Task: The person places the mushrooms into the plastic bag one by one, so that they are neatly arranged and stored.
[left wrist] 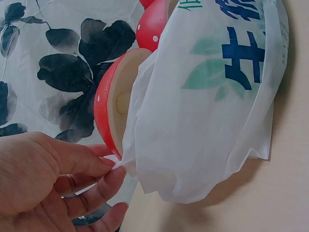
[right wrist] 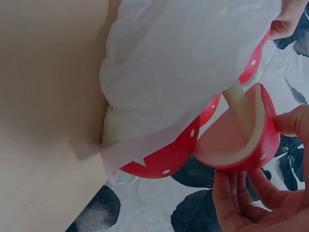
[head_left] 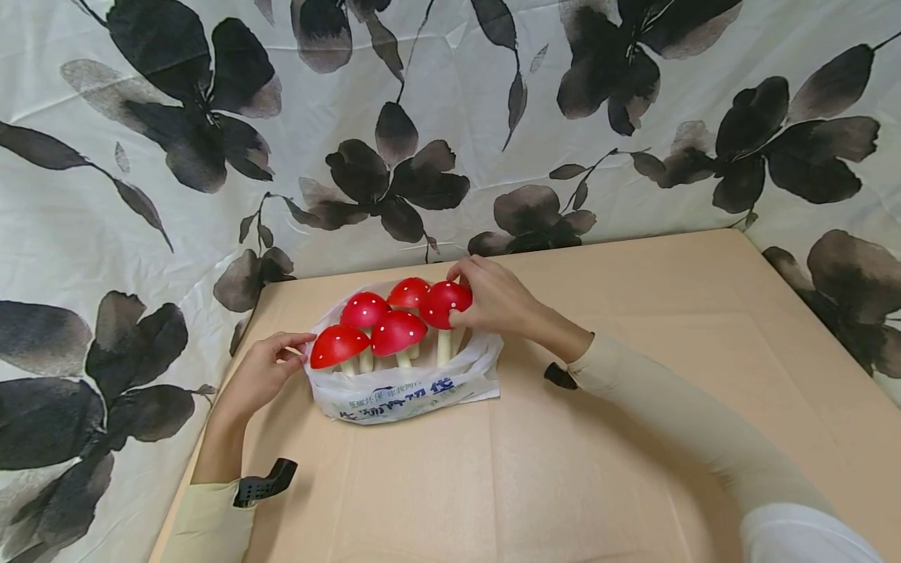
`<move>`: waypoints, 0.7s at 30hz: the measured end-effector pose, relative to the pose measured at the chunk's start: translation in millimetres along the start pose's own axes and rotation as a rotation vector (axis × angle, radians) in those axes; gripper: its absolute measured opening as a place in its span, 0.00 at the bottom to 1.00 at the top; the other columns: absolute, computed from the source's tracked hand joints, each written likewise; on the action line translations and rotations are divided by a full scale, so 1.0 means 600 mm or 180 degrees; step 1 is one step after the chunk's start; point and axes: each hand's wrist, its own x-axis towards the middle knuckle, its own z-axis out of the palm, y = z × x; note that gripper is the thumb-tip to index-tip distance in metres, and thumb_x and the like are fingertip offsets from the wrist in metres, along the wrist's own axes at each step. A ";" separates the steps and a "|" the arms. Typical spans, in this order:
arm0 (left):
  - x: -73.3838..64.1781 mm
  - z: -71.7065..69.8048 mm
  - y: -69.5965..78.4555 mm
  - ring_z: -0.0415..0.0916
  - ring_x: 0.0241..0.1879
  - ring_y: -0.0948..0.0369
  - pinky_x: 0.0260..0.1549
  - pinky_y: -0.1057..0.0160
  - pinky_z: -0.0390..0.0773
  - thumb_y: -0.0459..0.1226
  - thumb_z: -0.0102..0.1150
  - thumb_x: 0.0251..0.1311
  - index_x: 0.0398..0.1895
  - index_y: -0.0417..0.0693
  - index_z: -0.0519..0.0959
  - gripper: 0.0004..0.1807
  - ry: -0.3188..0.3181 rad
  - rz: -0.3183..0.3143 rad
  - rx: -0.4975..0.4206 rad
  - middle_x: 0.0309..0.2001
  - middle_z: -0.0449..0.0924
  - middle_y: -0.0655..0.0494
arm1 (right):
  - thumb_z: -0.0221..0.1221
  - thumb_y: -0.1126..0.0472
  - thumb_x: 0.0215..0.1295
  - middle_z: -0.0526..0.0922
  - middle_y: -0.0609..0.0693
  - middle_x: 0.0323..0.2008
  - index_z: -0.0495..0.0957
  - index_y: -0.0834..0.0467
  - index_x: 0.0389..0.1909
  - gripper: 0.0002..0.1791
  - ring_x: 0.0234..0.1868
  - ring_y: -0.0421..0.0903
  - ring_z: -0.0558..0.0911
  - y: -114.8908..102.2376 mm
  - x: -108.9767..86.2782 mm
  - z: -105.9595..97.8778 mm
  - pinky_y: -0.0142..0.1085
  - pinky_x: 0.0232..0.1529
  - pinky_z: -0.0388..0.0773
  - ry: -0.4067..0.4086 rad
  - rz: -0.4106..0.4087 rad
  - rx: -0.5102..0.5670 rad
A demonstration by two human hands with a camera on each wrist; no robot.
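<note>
A white plastic bag with blue and green print sits open on the table, holding several toy mushrooms with white-dotted red caps and pale stems. At its left end, my left hand pinches the bag's rim between thumb and fingertips, as the left wrist view shows beside a red cap. My right hand grips the cap of the rightmost mushroom, thumb on one side and fingers on the other. In the right wrist view that mushroom's stem runs behind the bag's edge, its lower end hidden.
The light wooden-coloured table extends in front and to the right of the bag. A white cloth with dark flowers hangs behind the table and along its left side. Black wrist straps sit on both sleeves.
</note>
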 end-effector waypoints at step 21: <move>-0.002 0.001 -0.005 0.76 0.42 0.47 0.33 0.72 0.78 0.23 0.56 0.66 0.58 0.31 0.79 0.18 0.0021 0.0114 -0.0020 0.46 0.81 0.37 | 0.76 0.53 0.43 0.82 0.50 0.45 0.79 0.59 0.52 0.32 0.44 0.48 0.82 -0.002 -0.062 -0.009 0.38 0.41 0.85 -0.0153 -0.0169 0.0251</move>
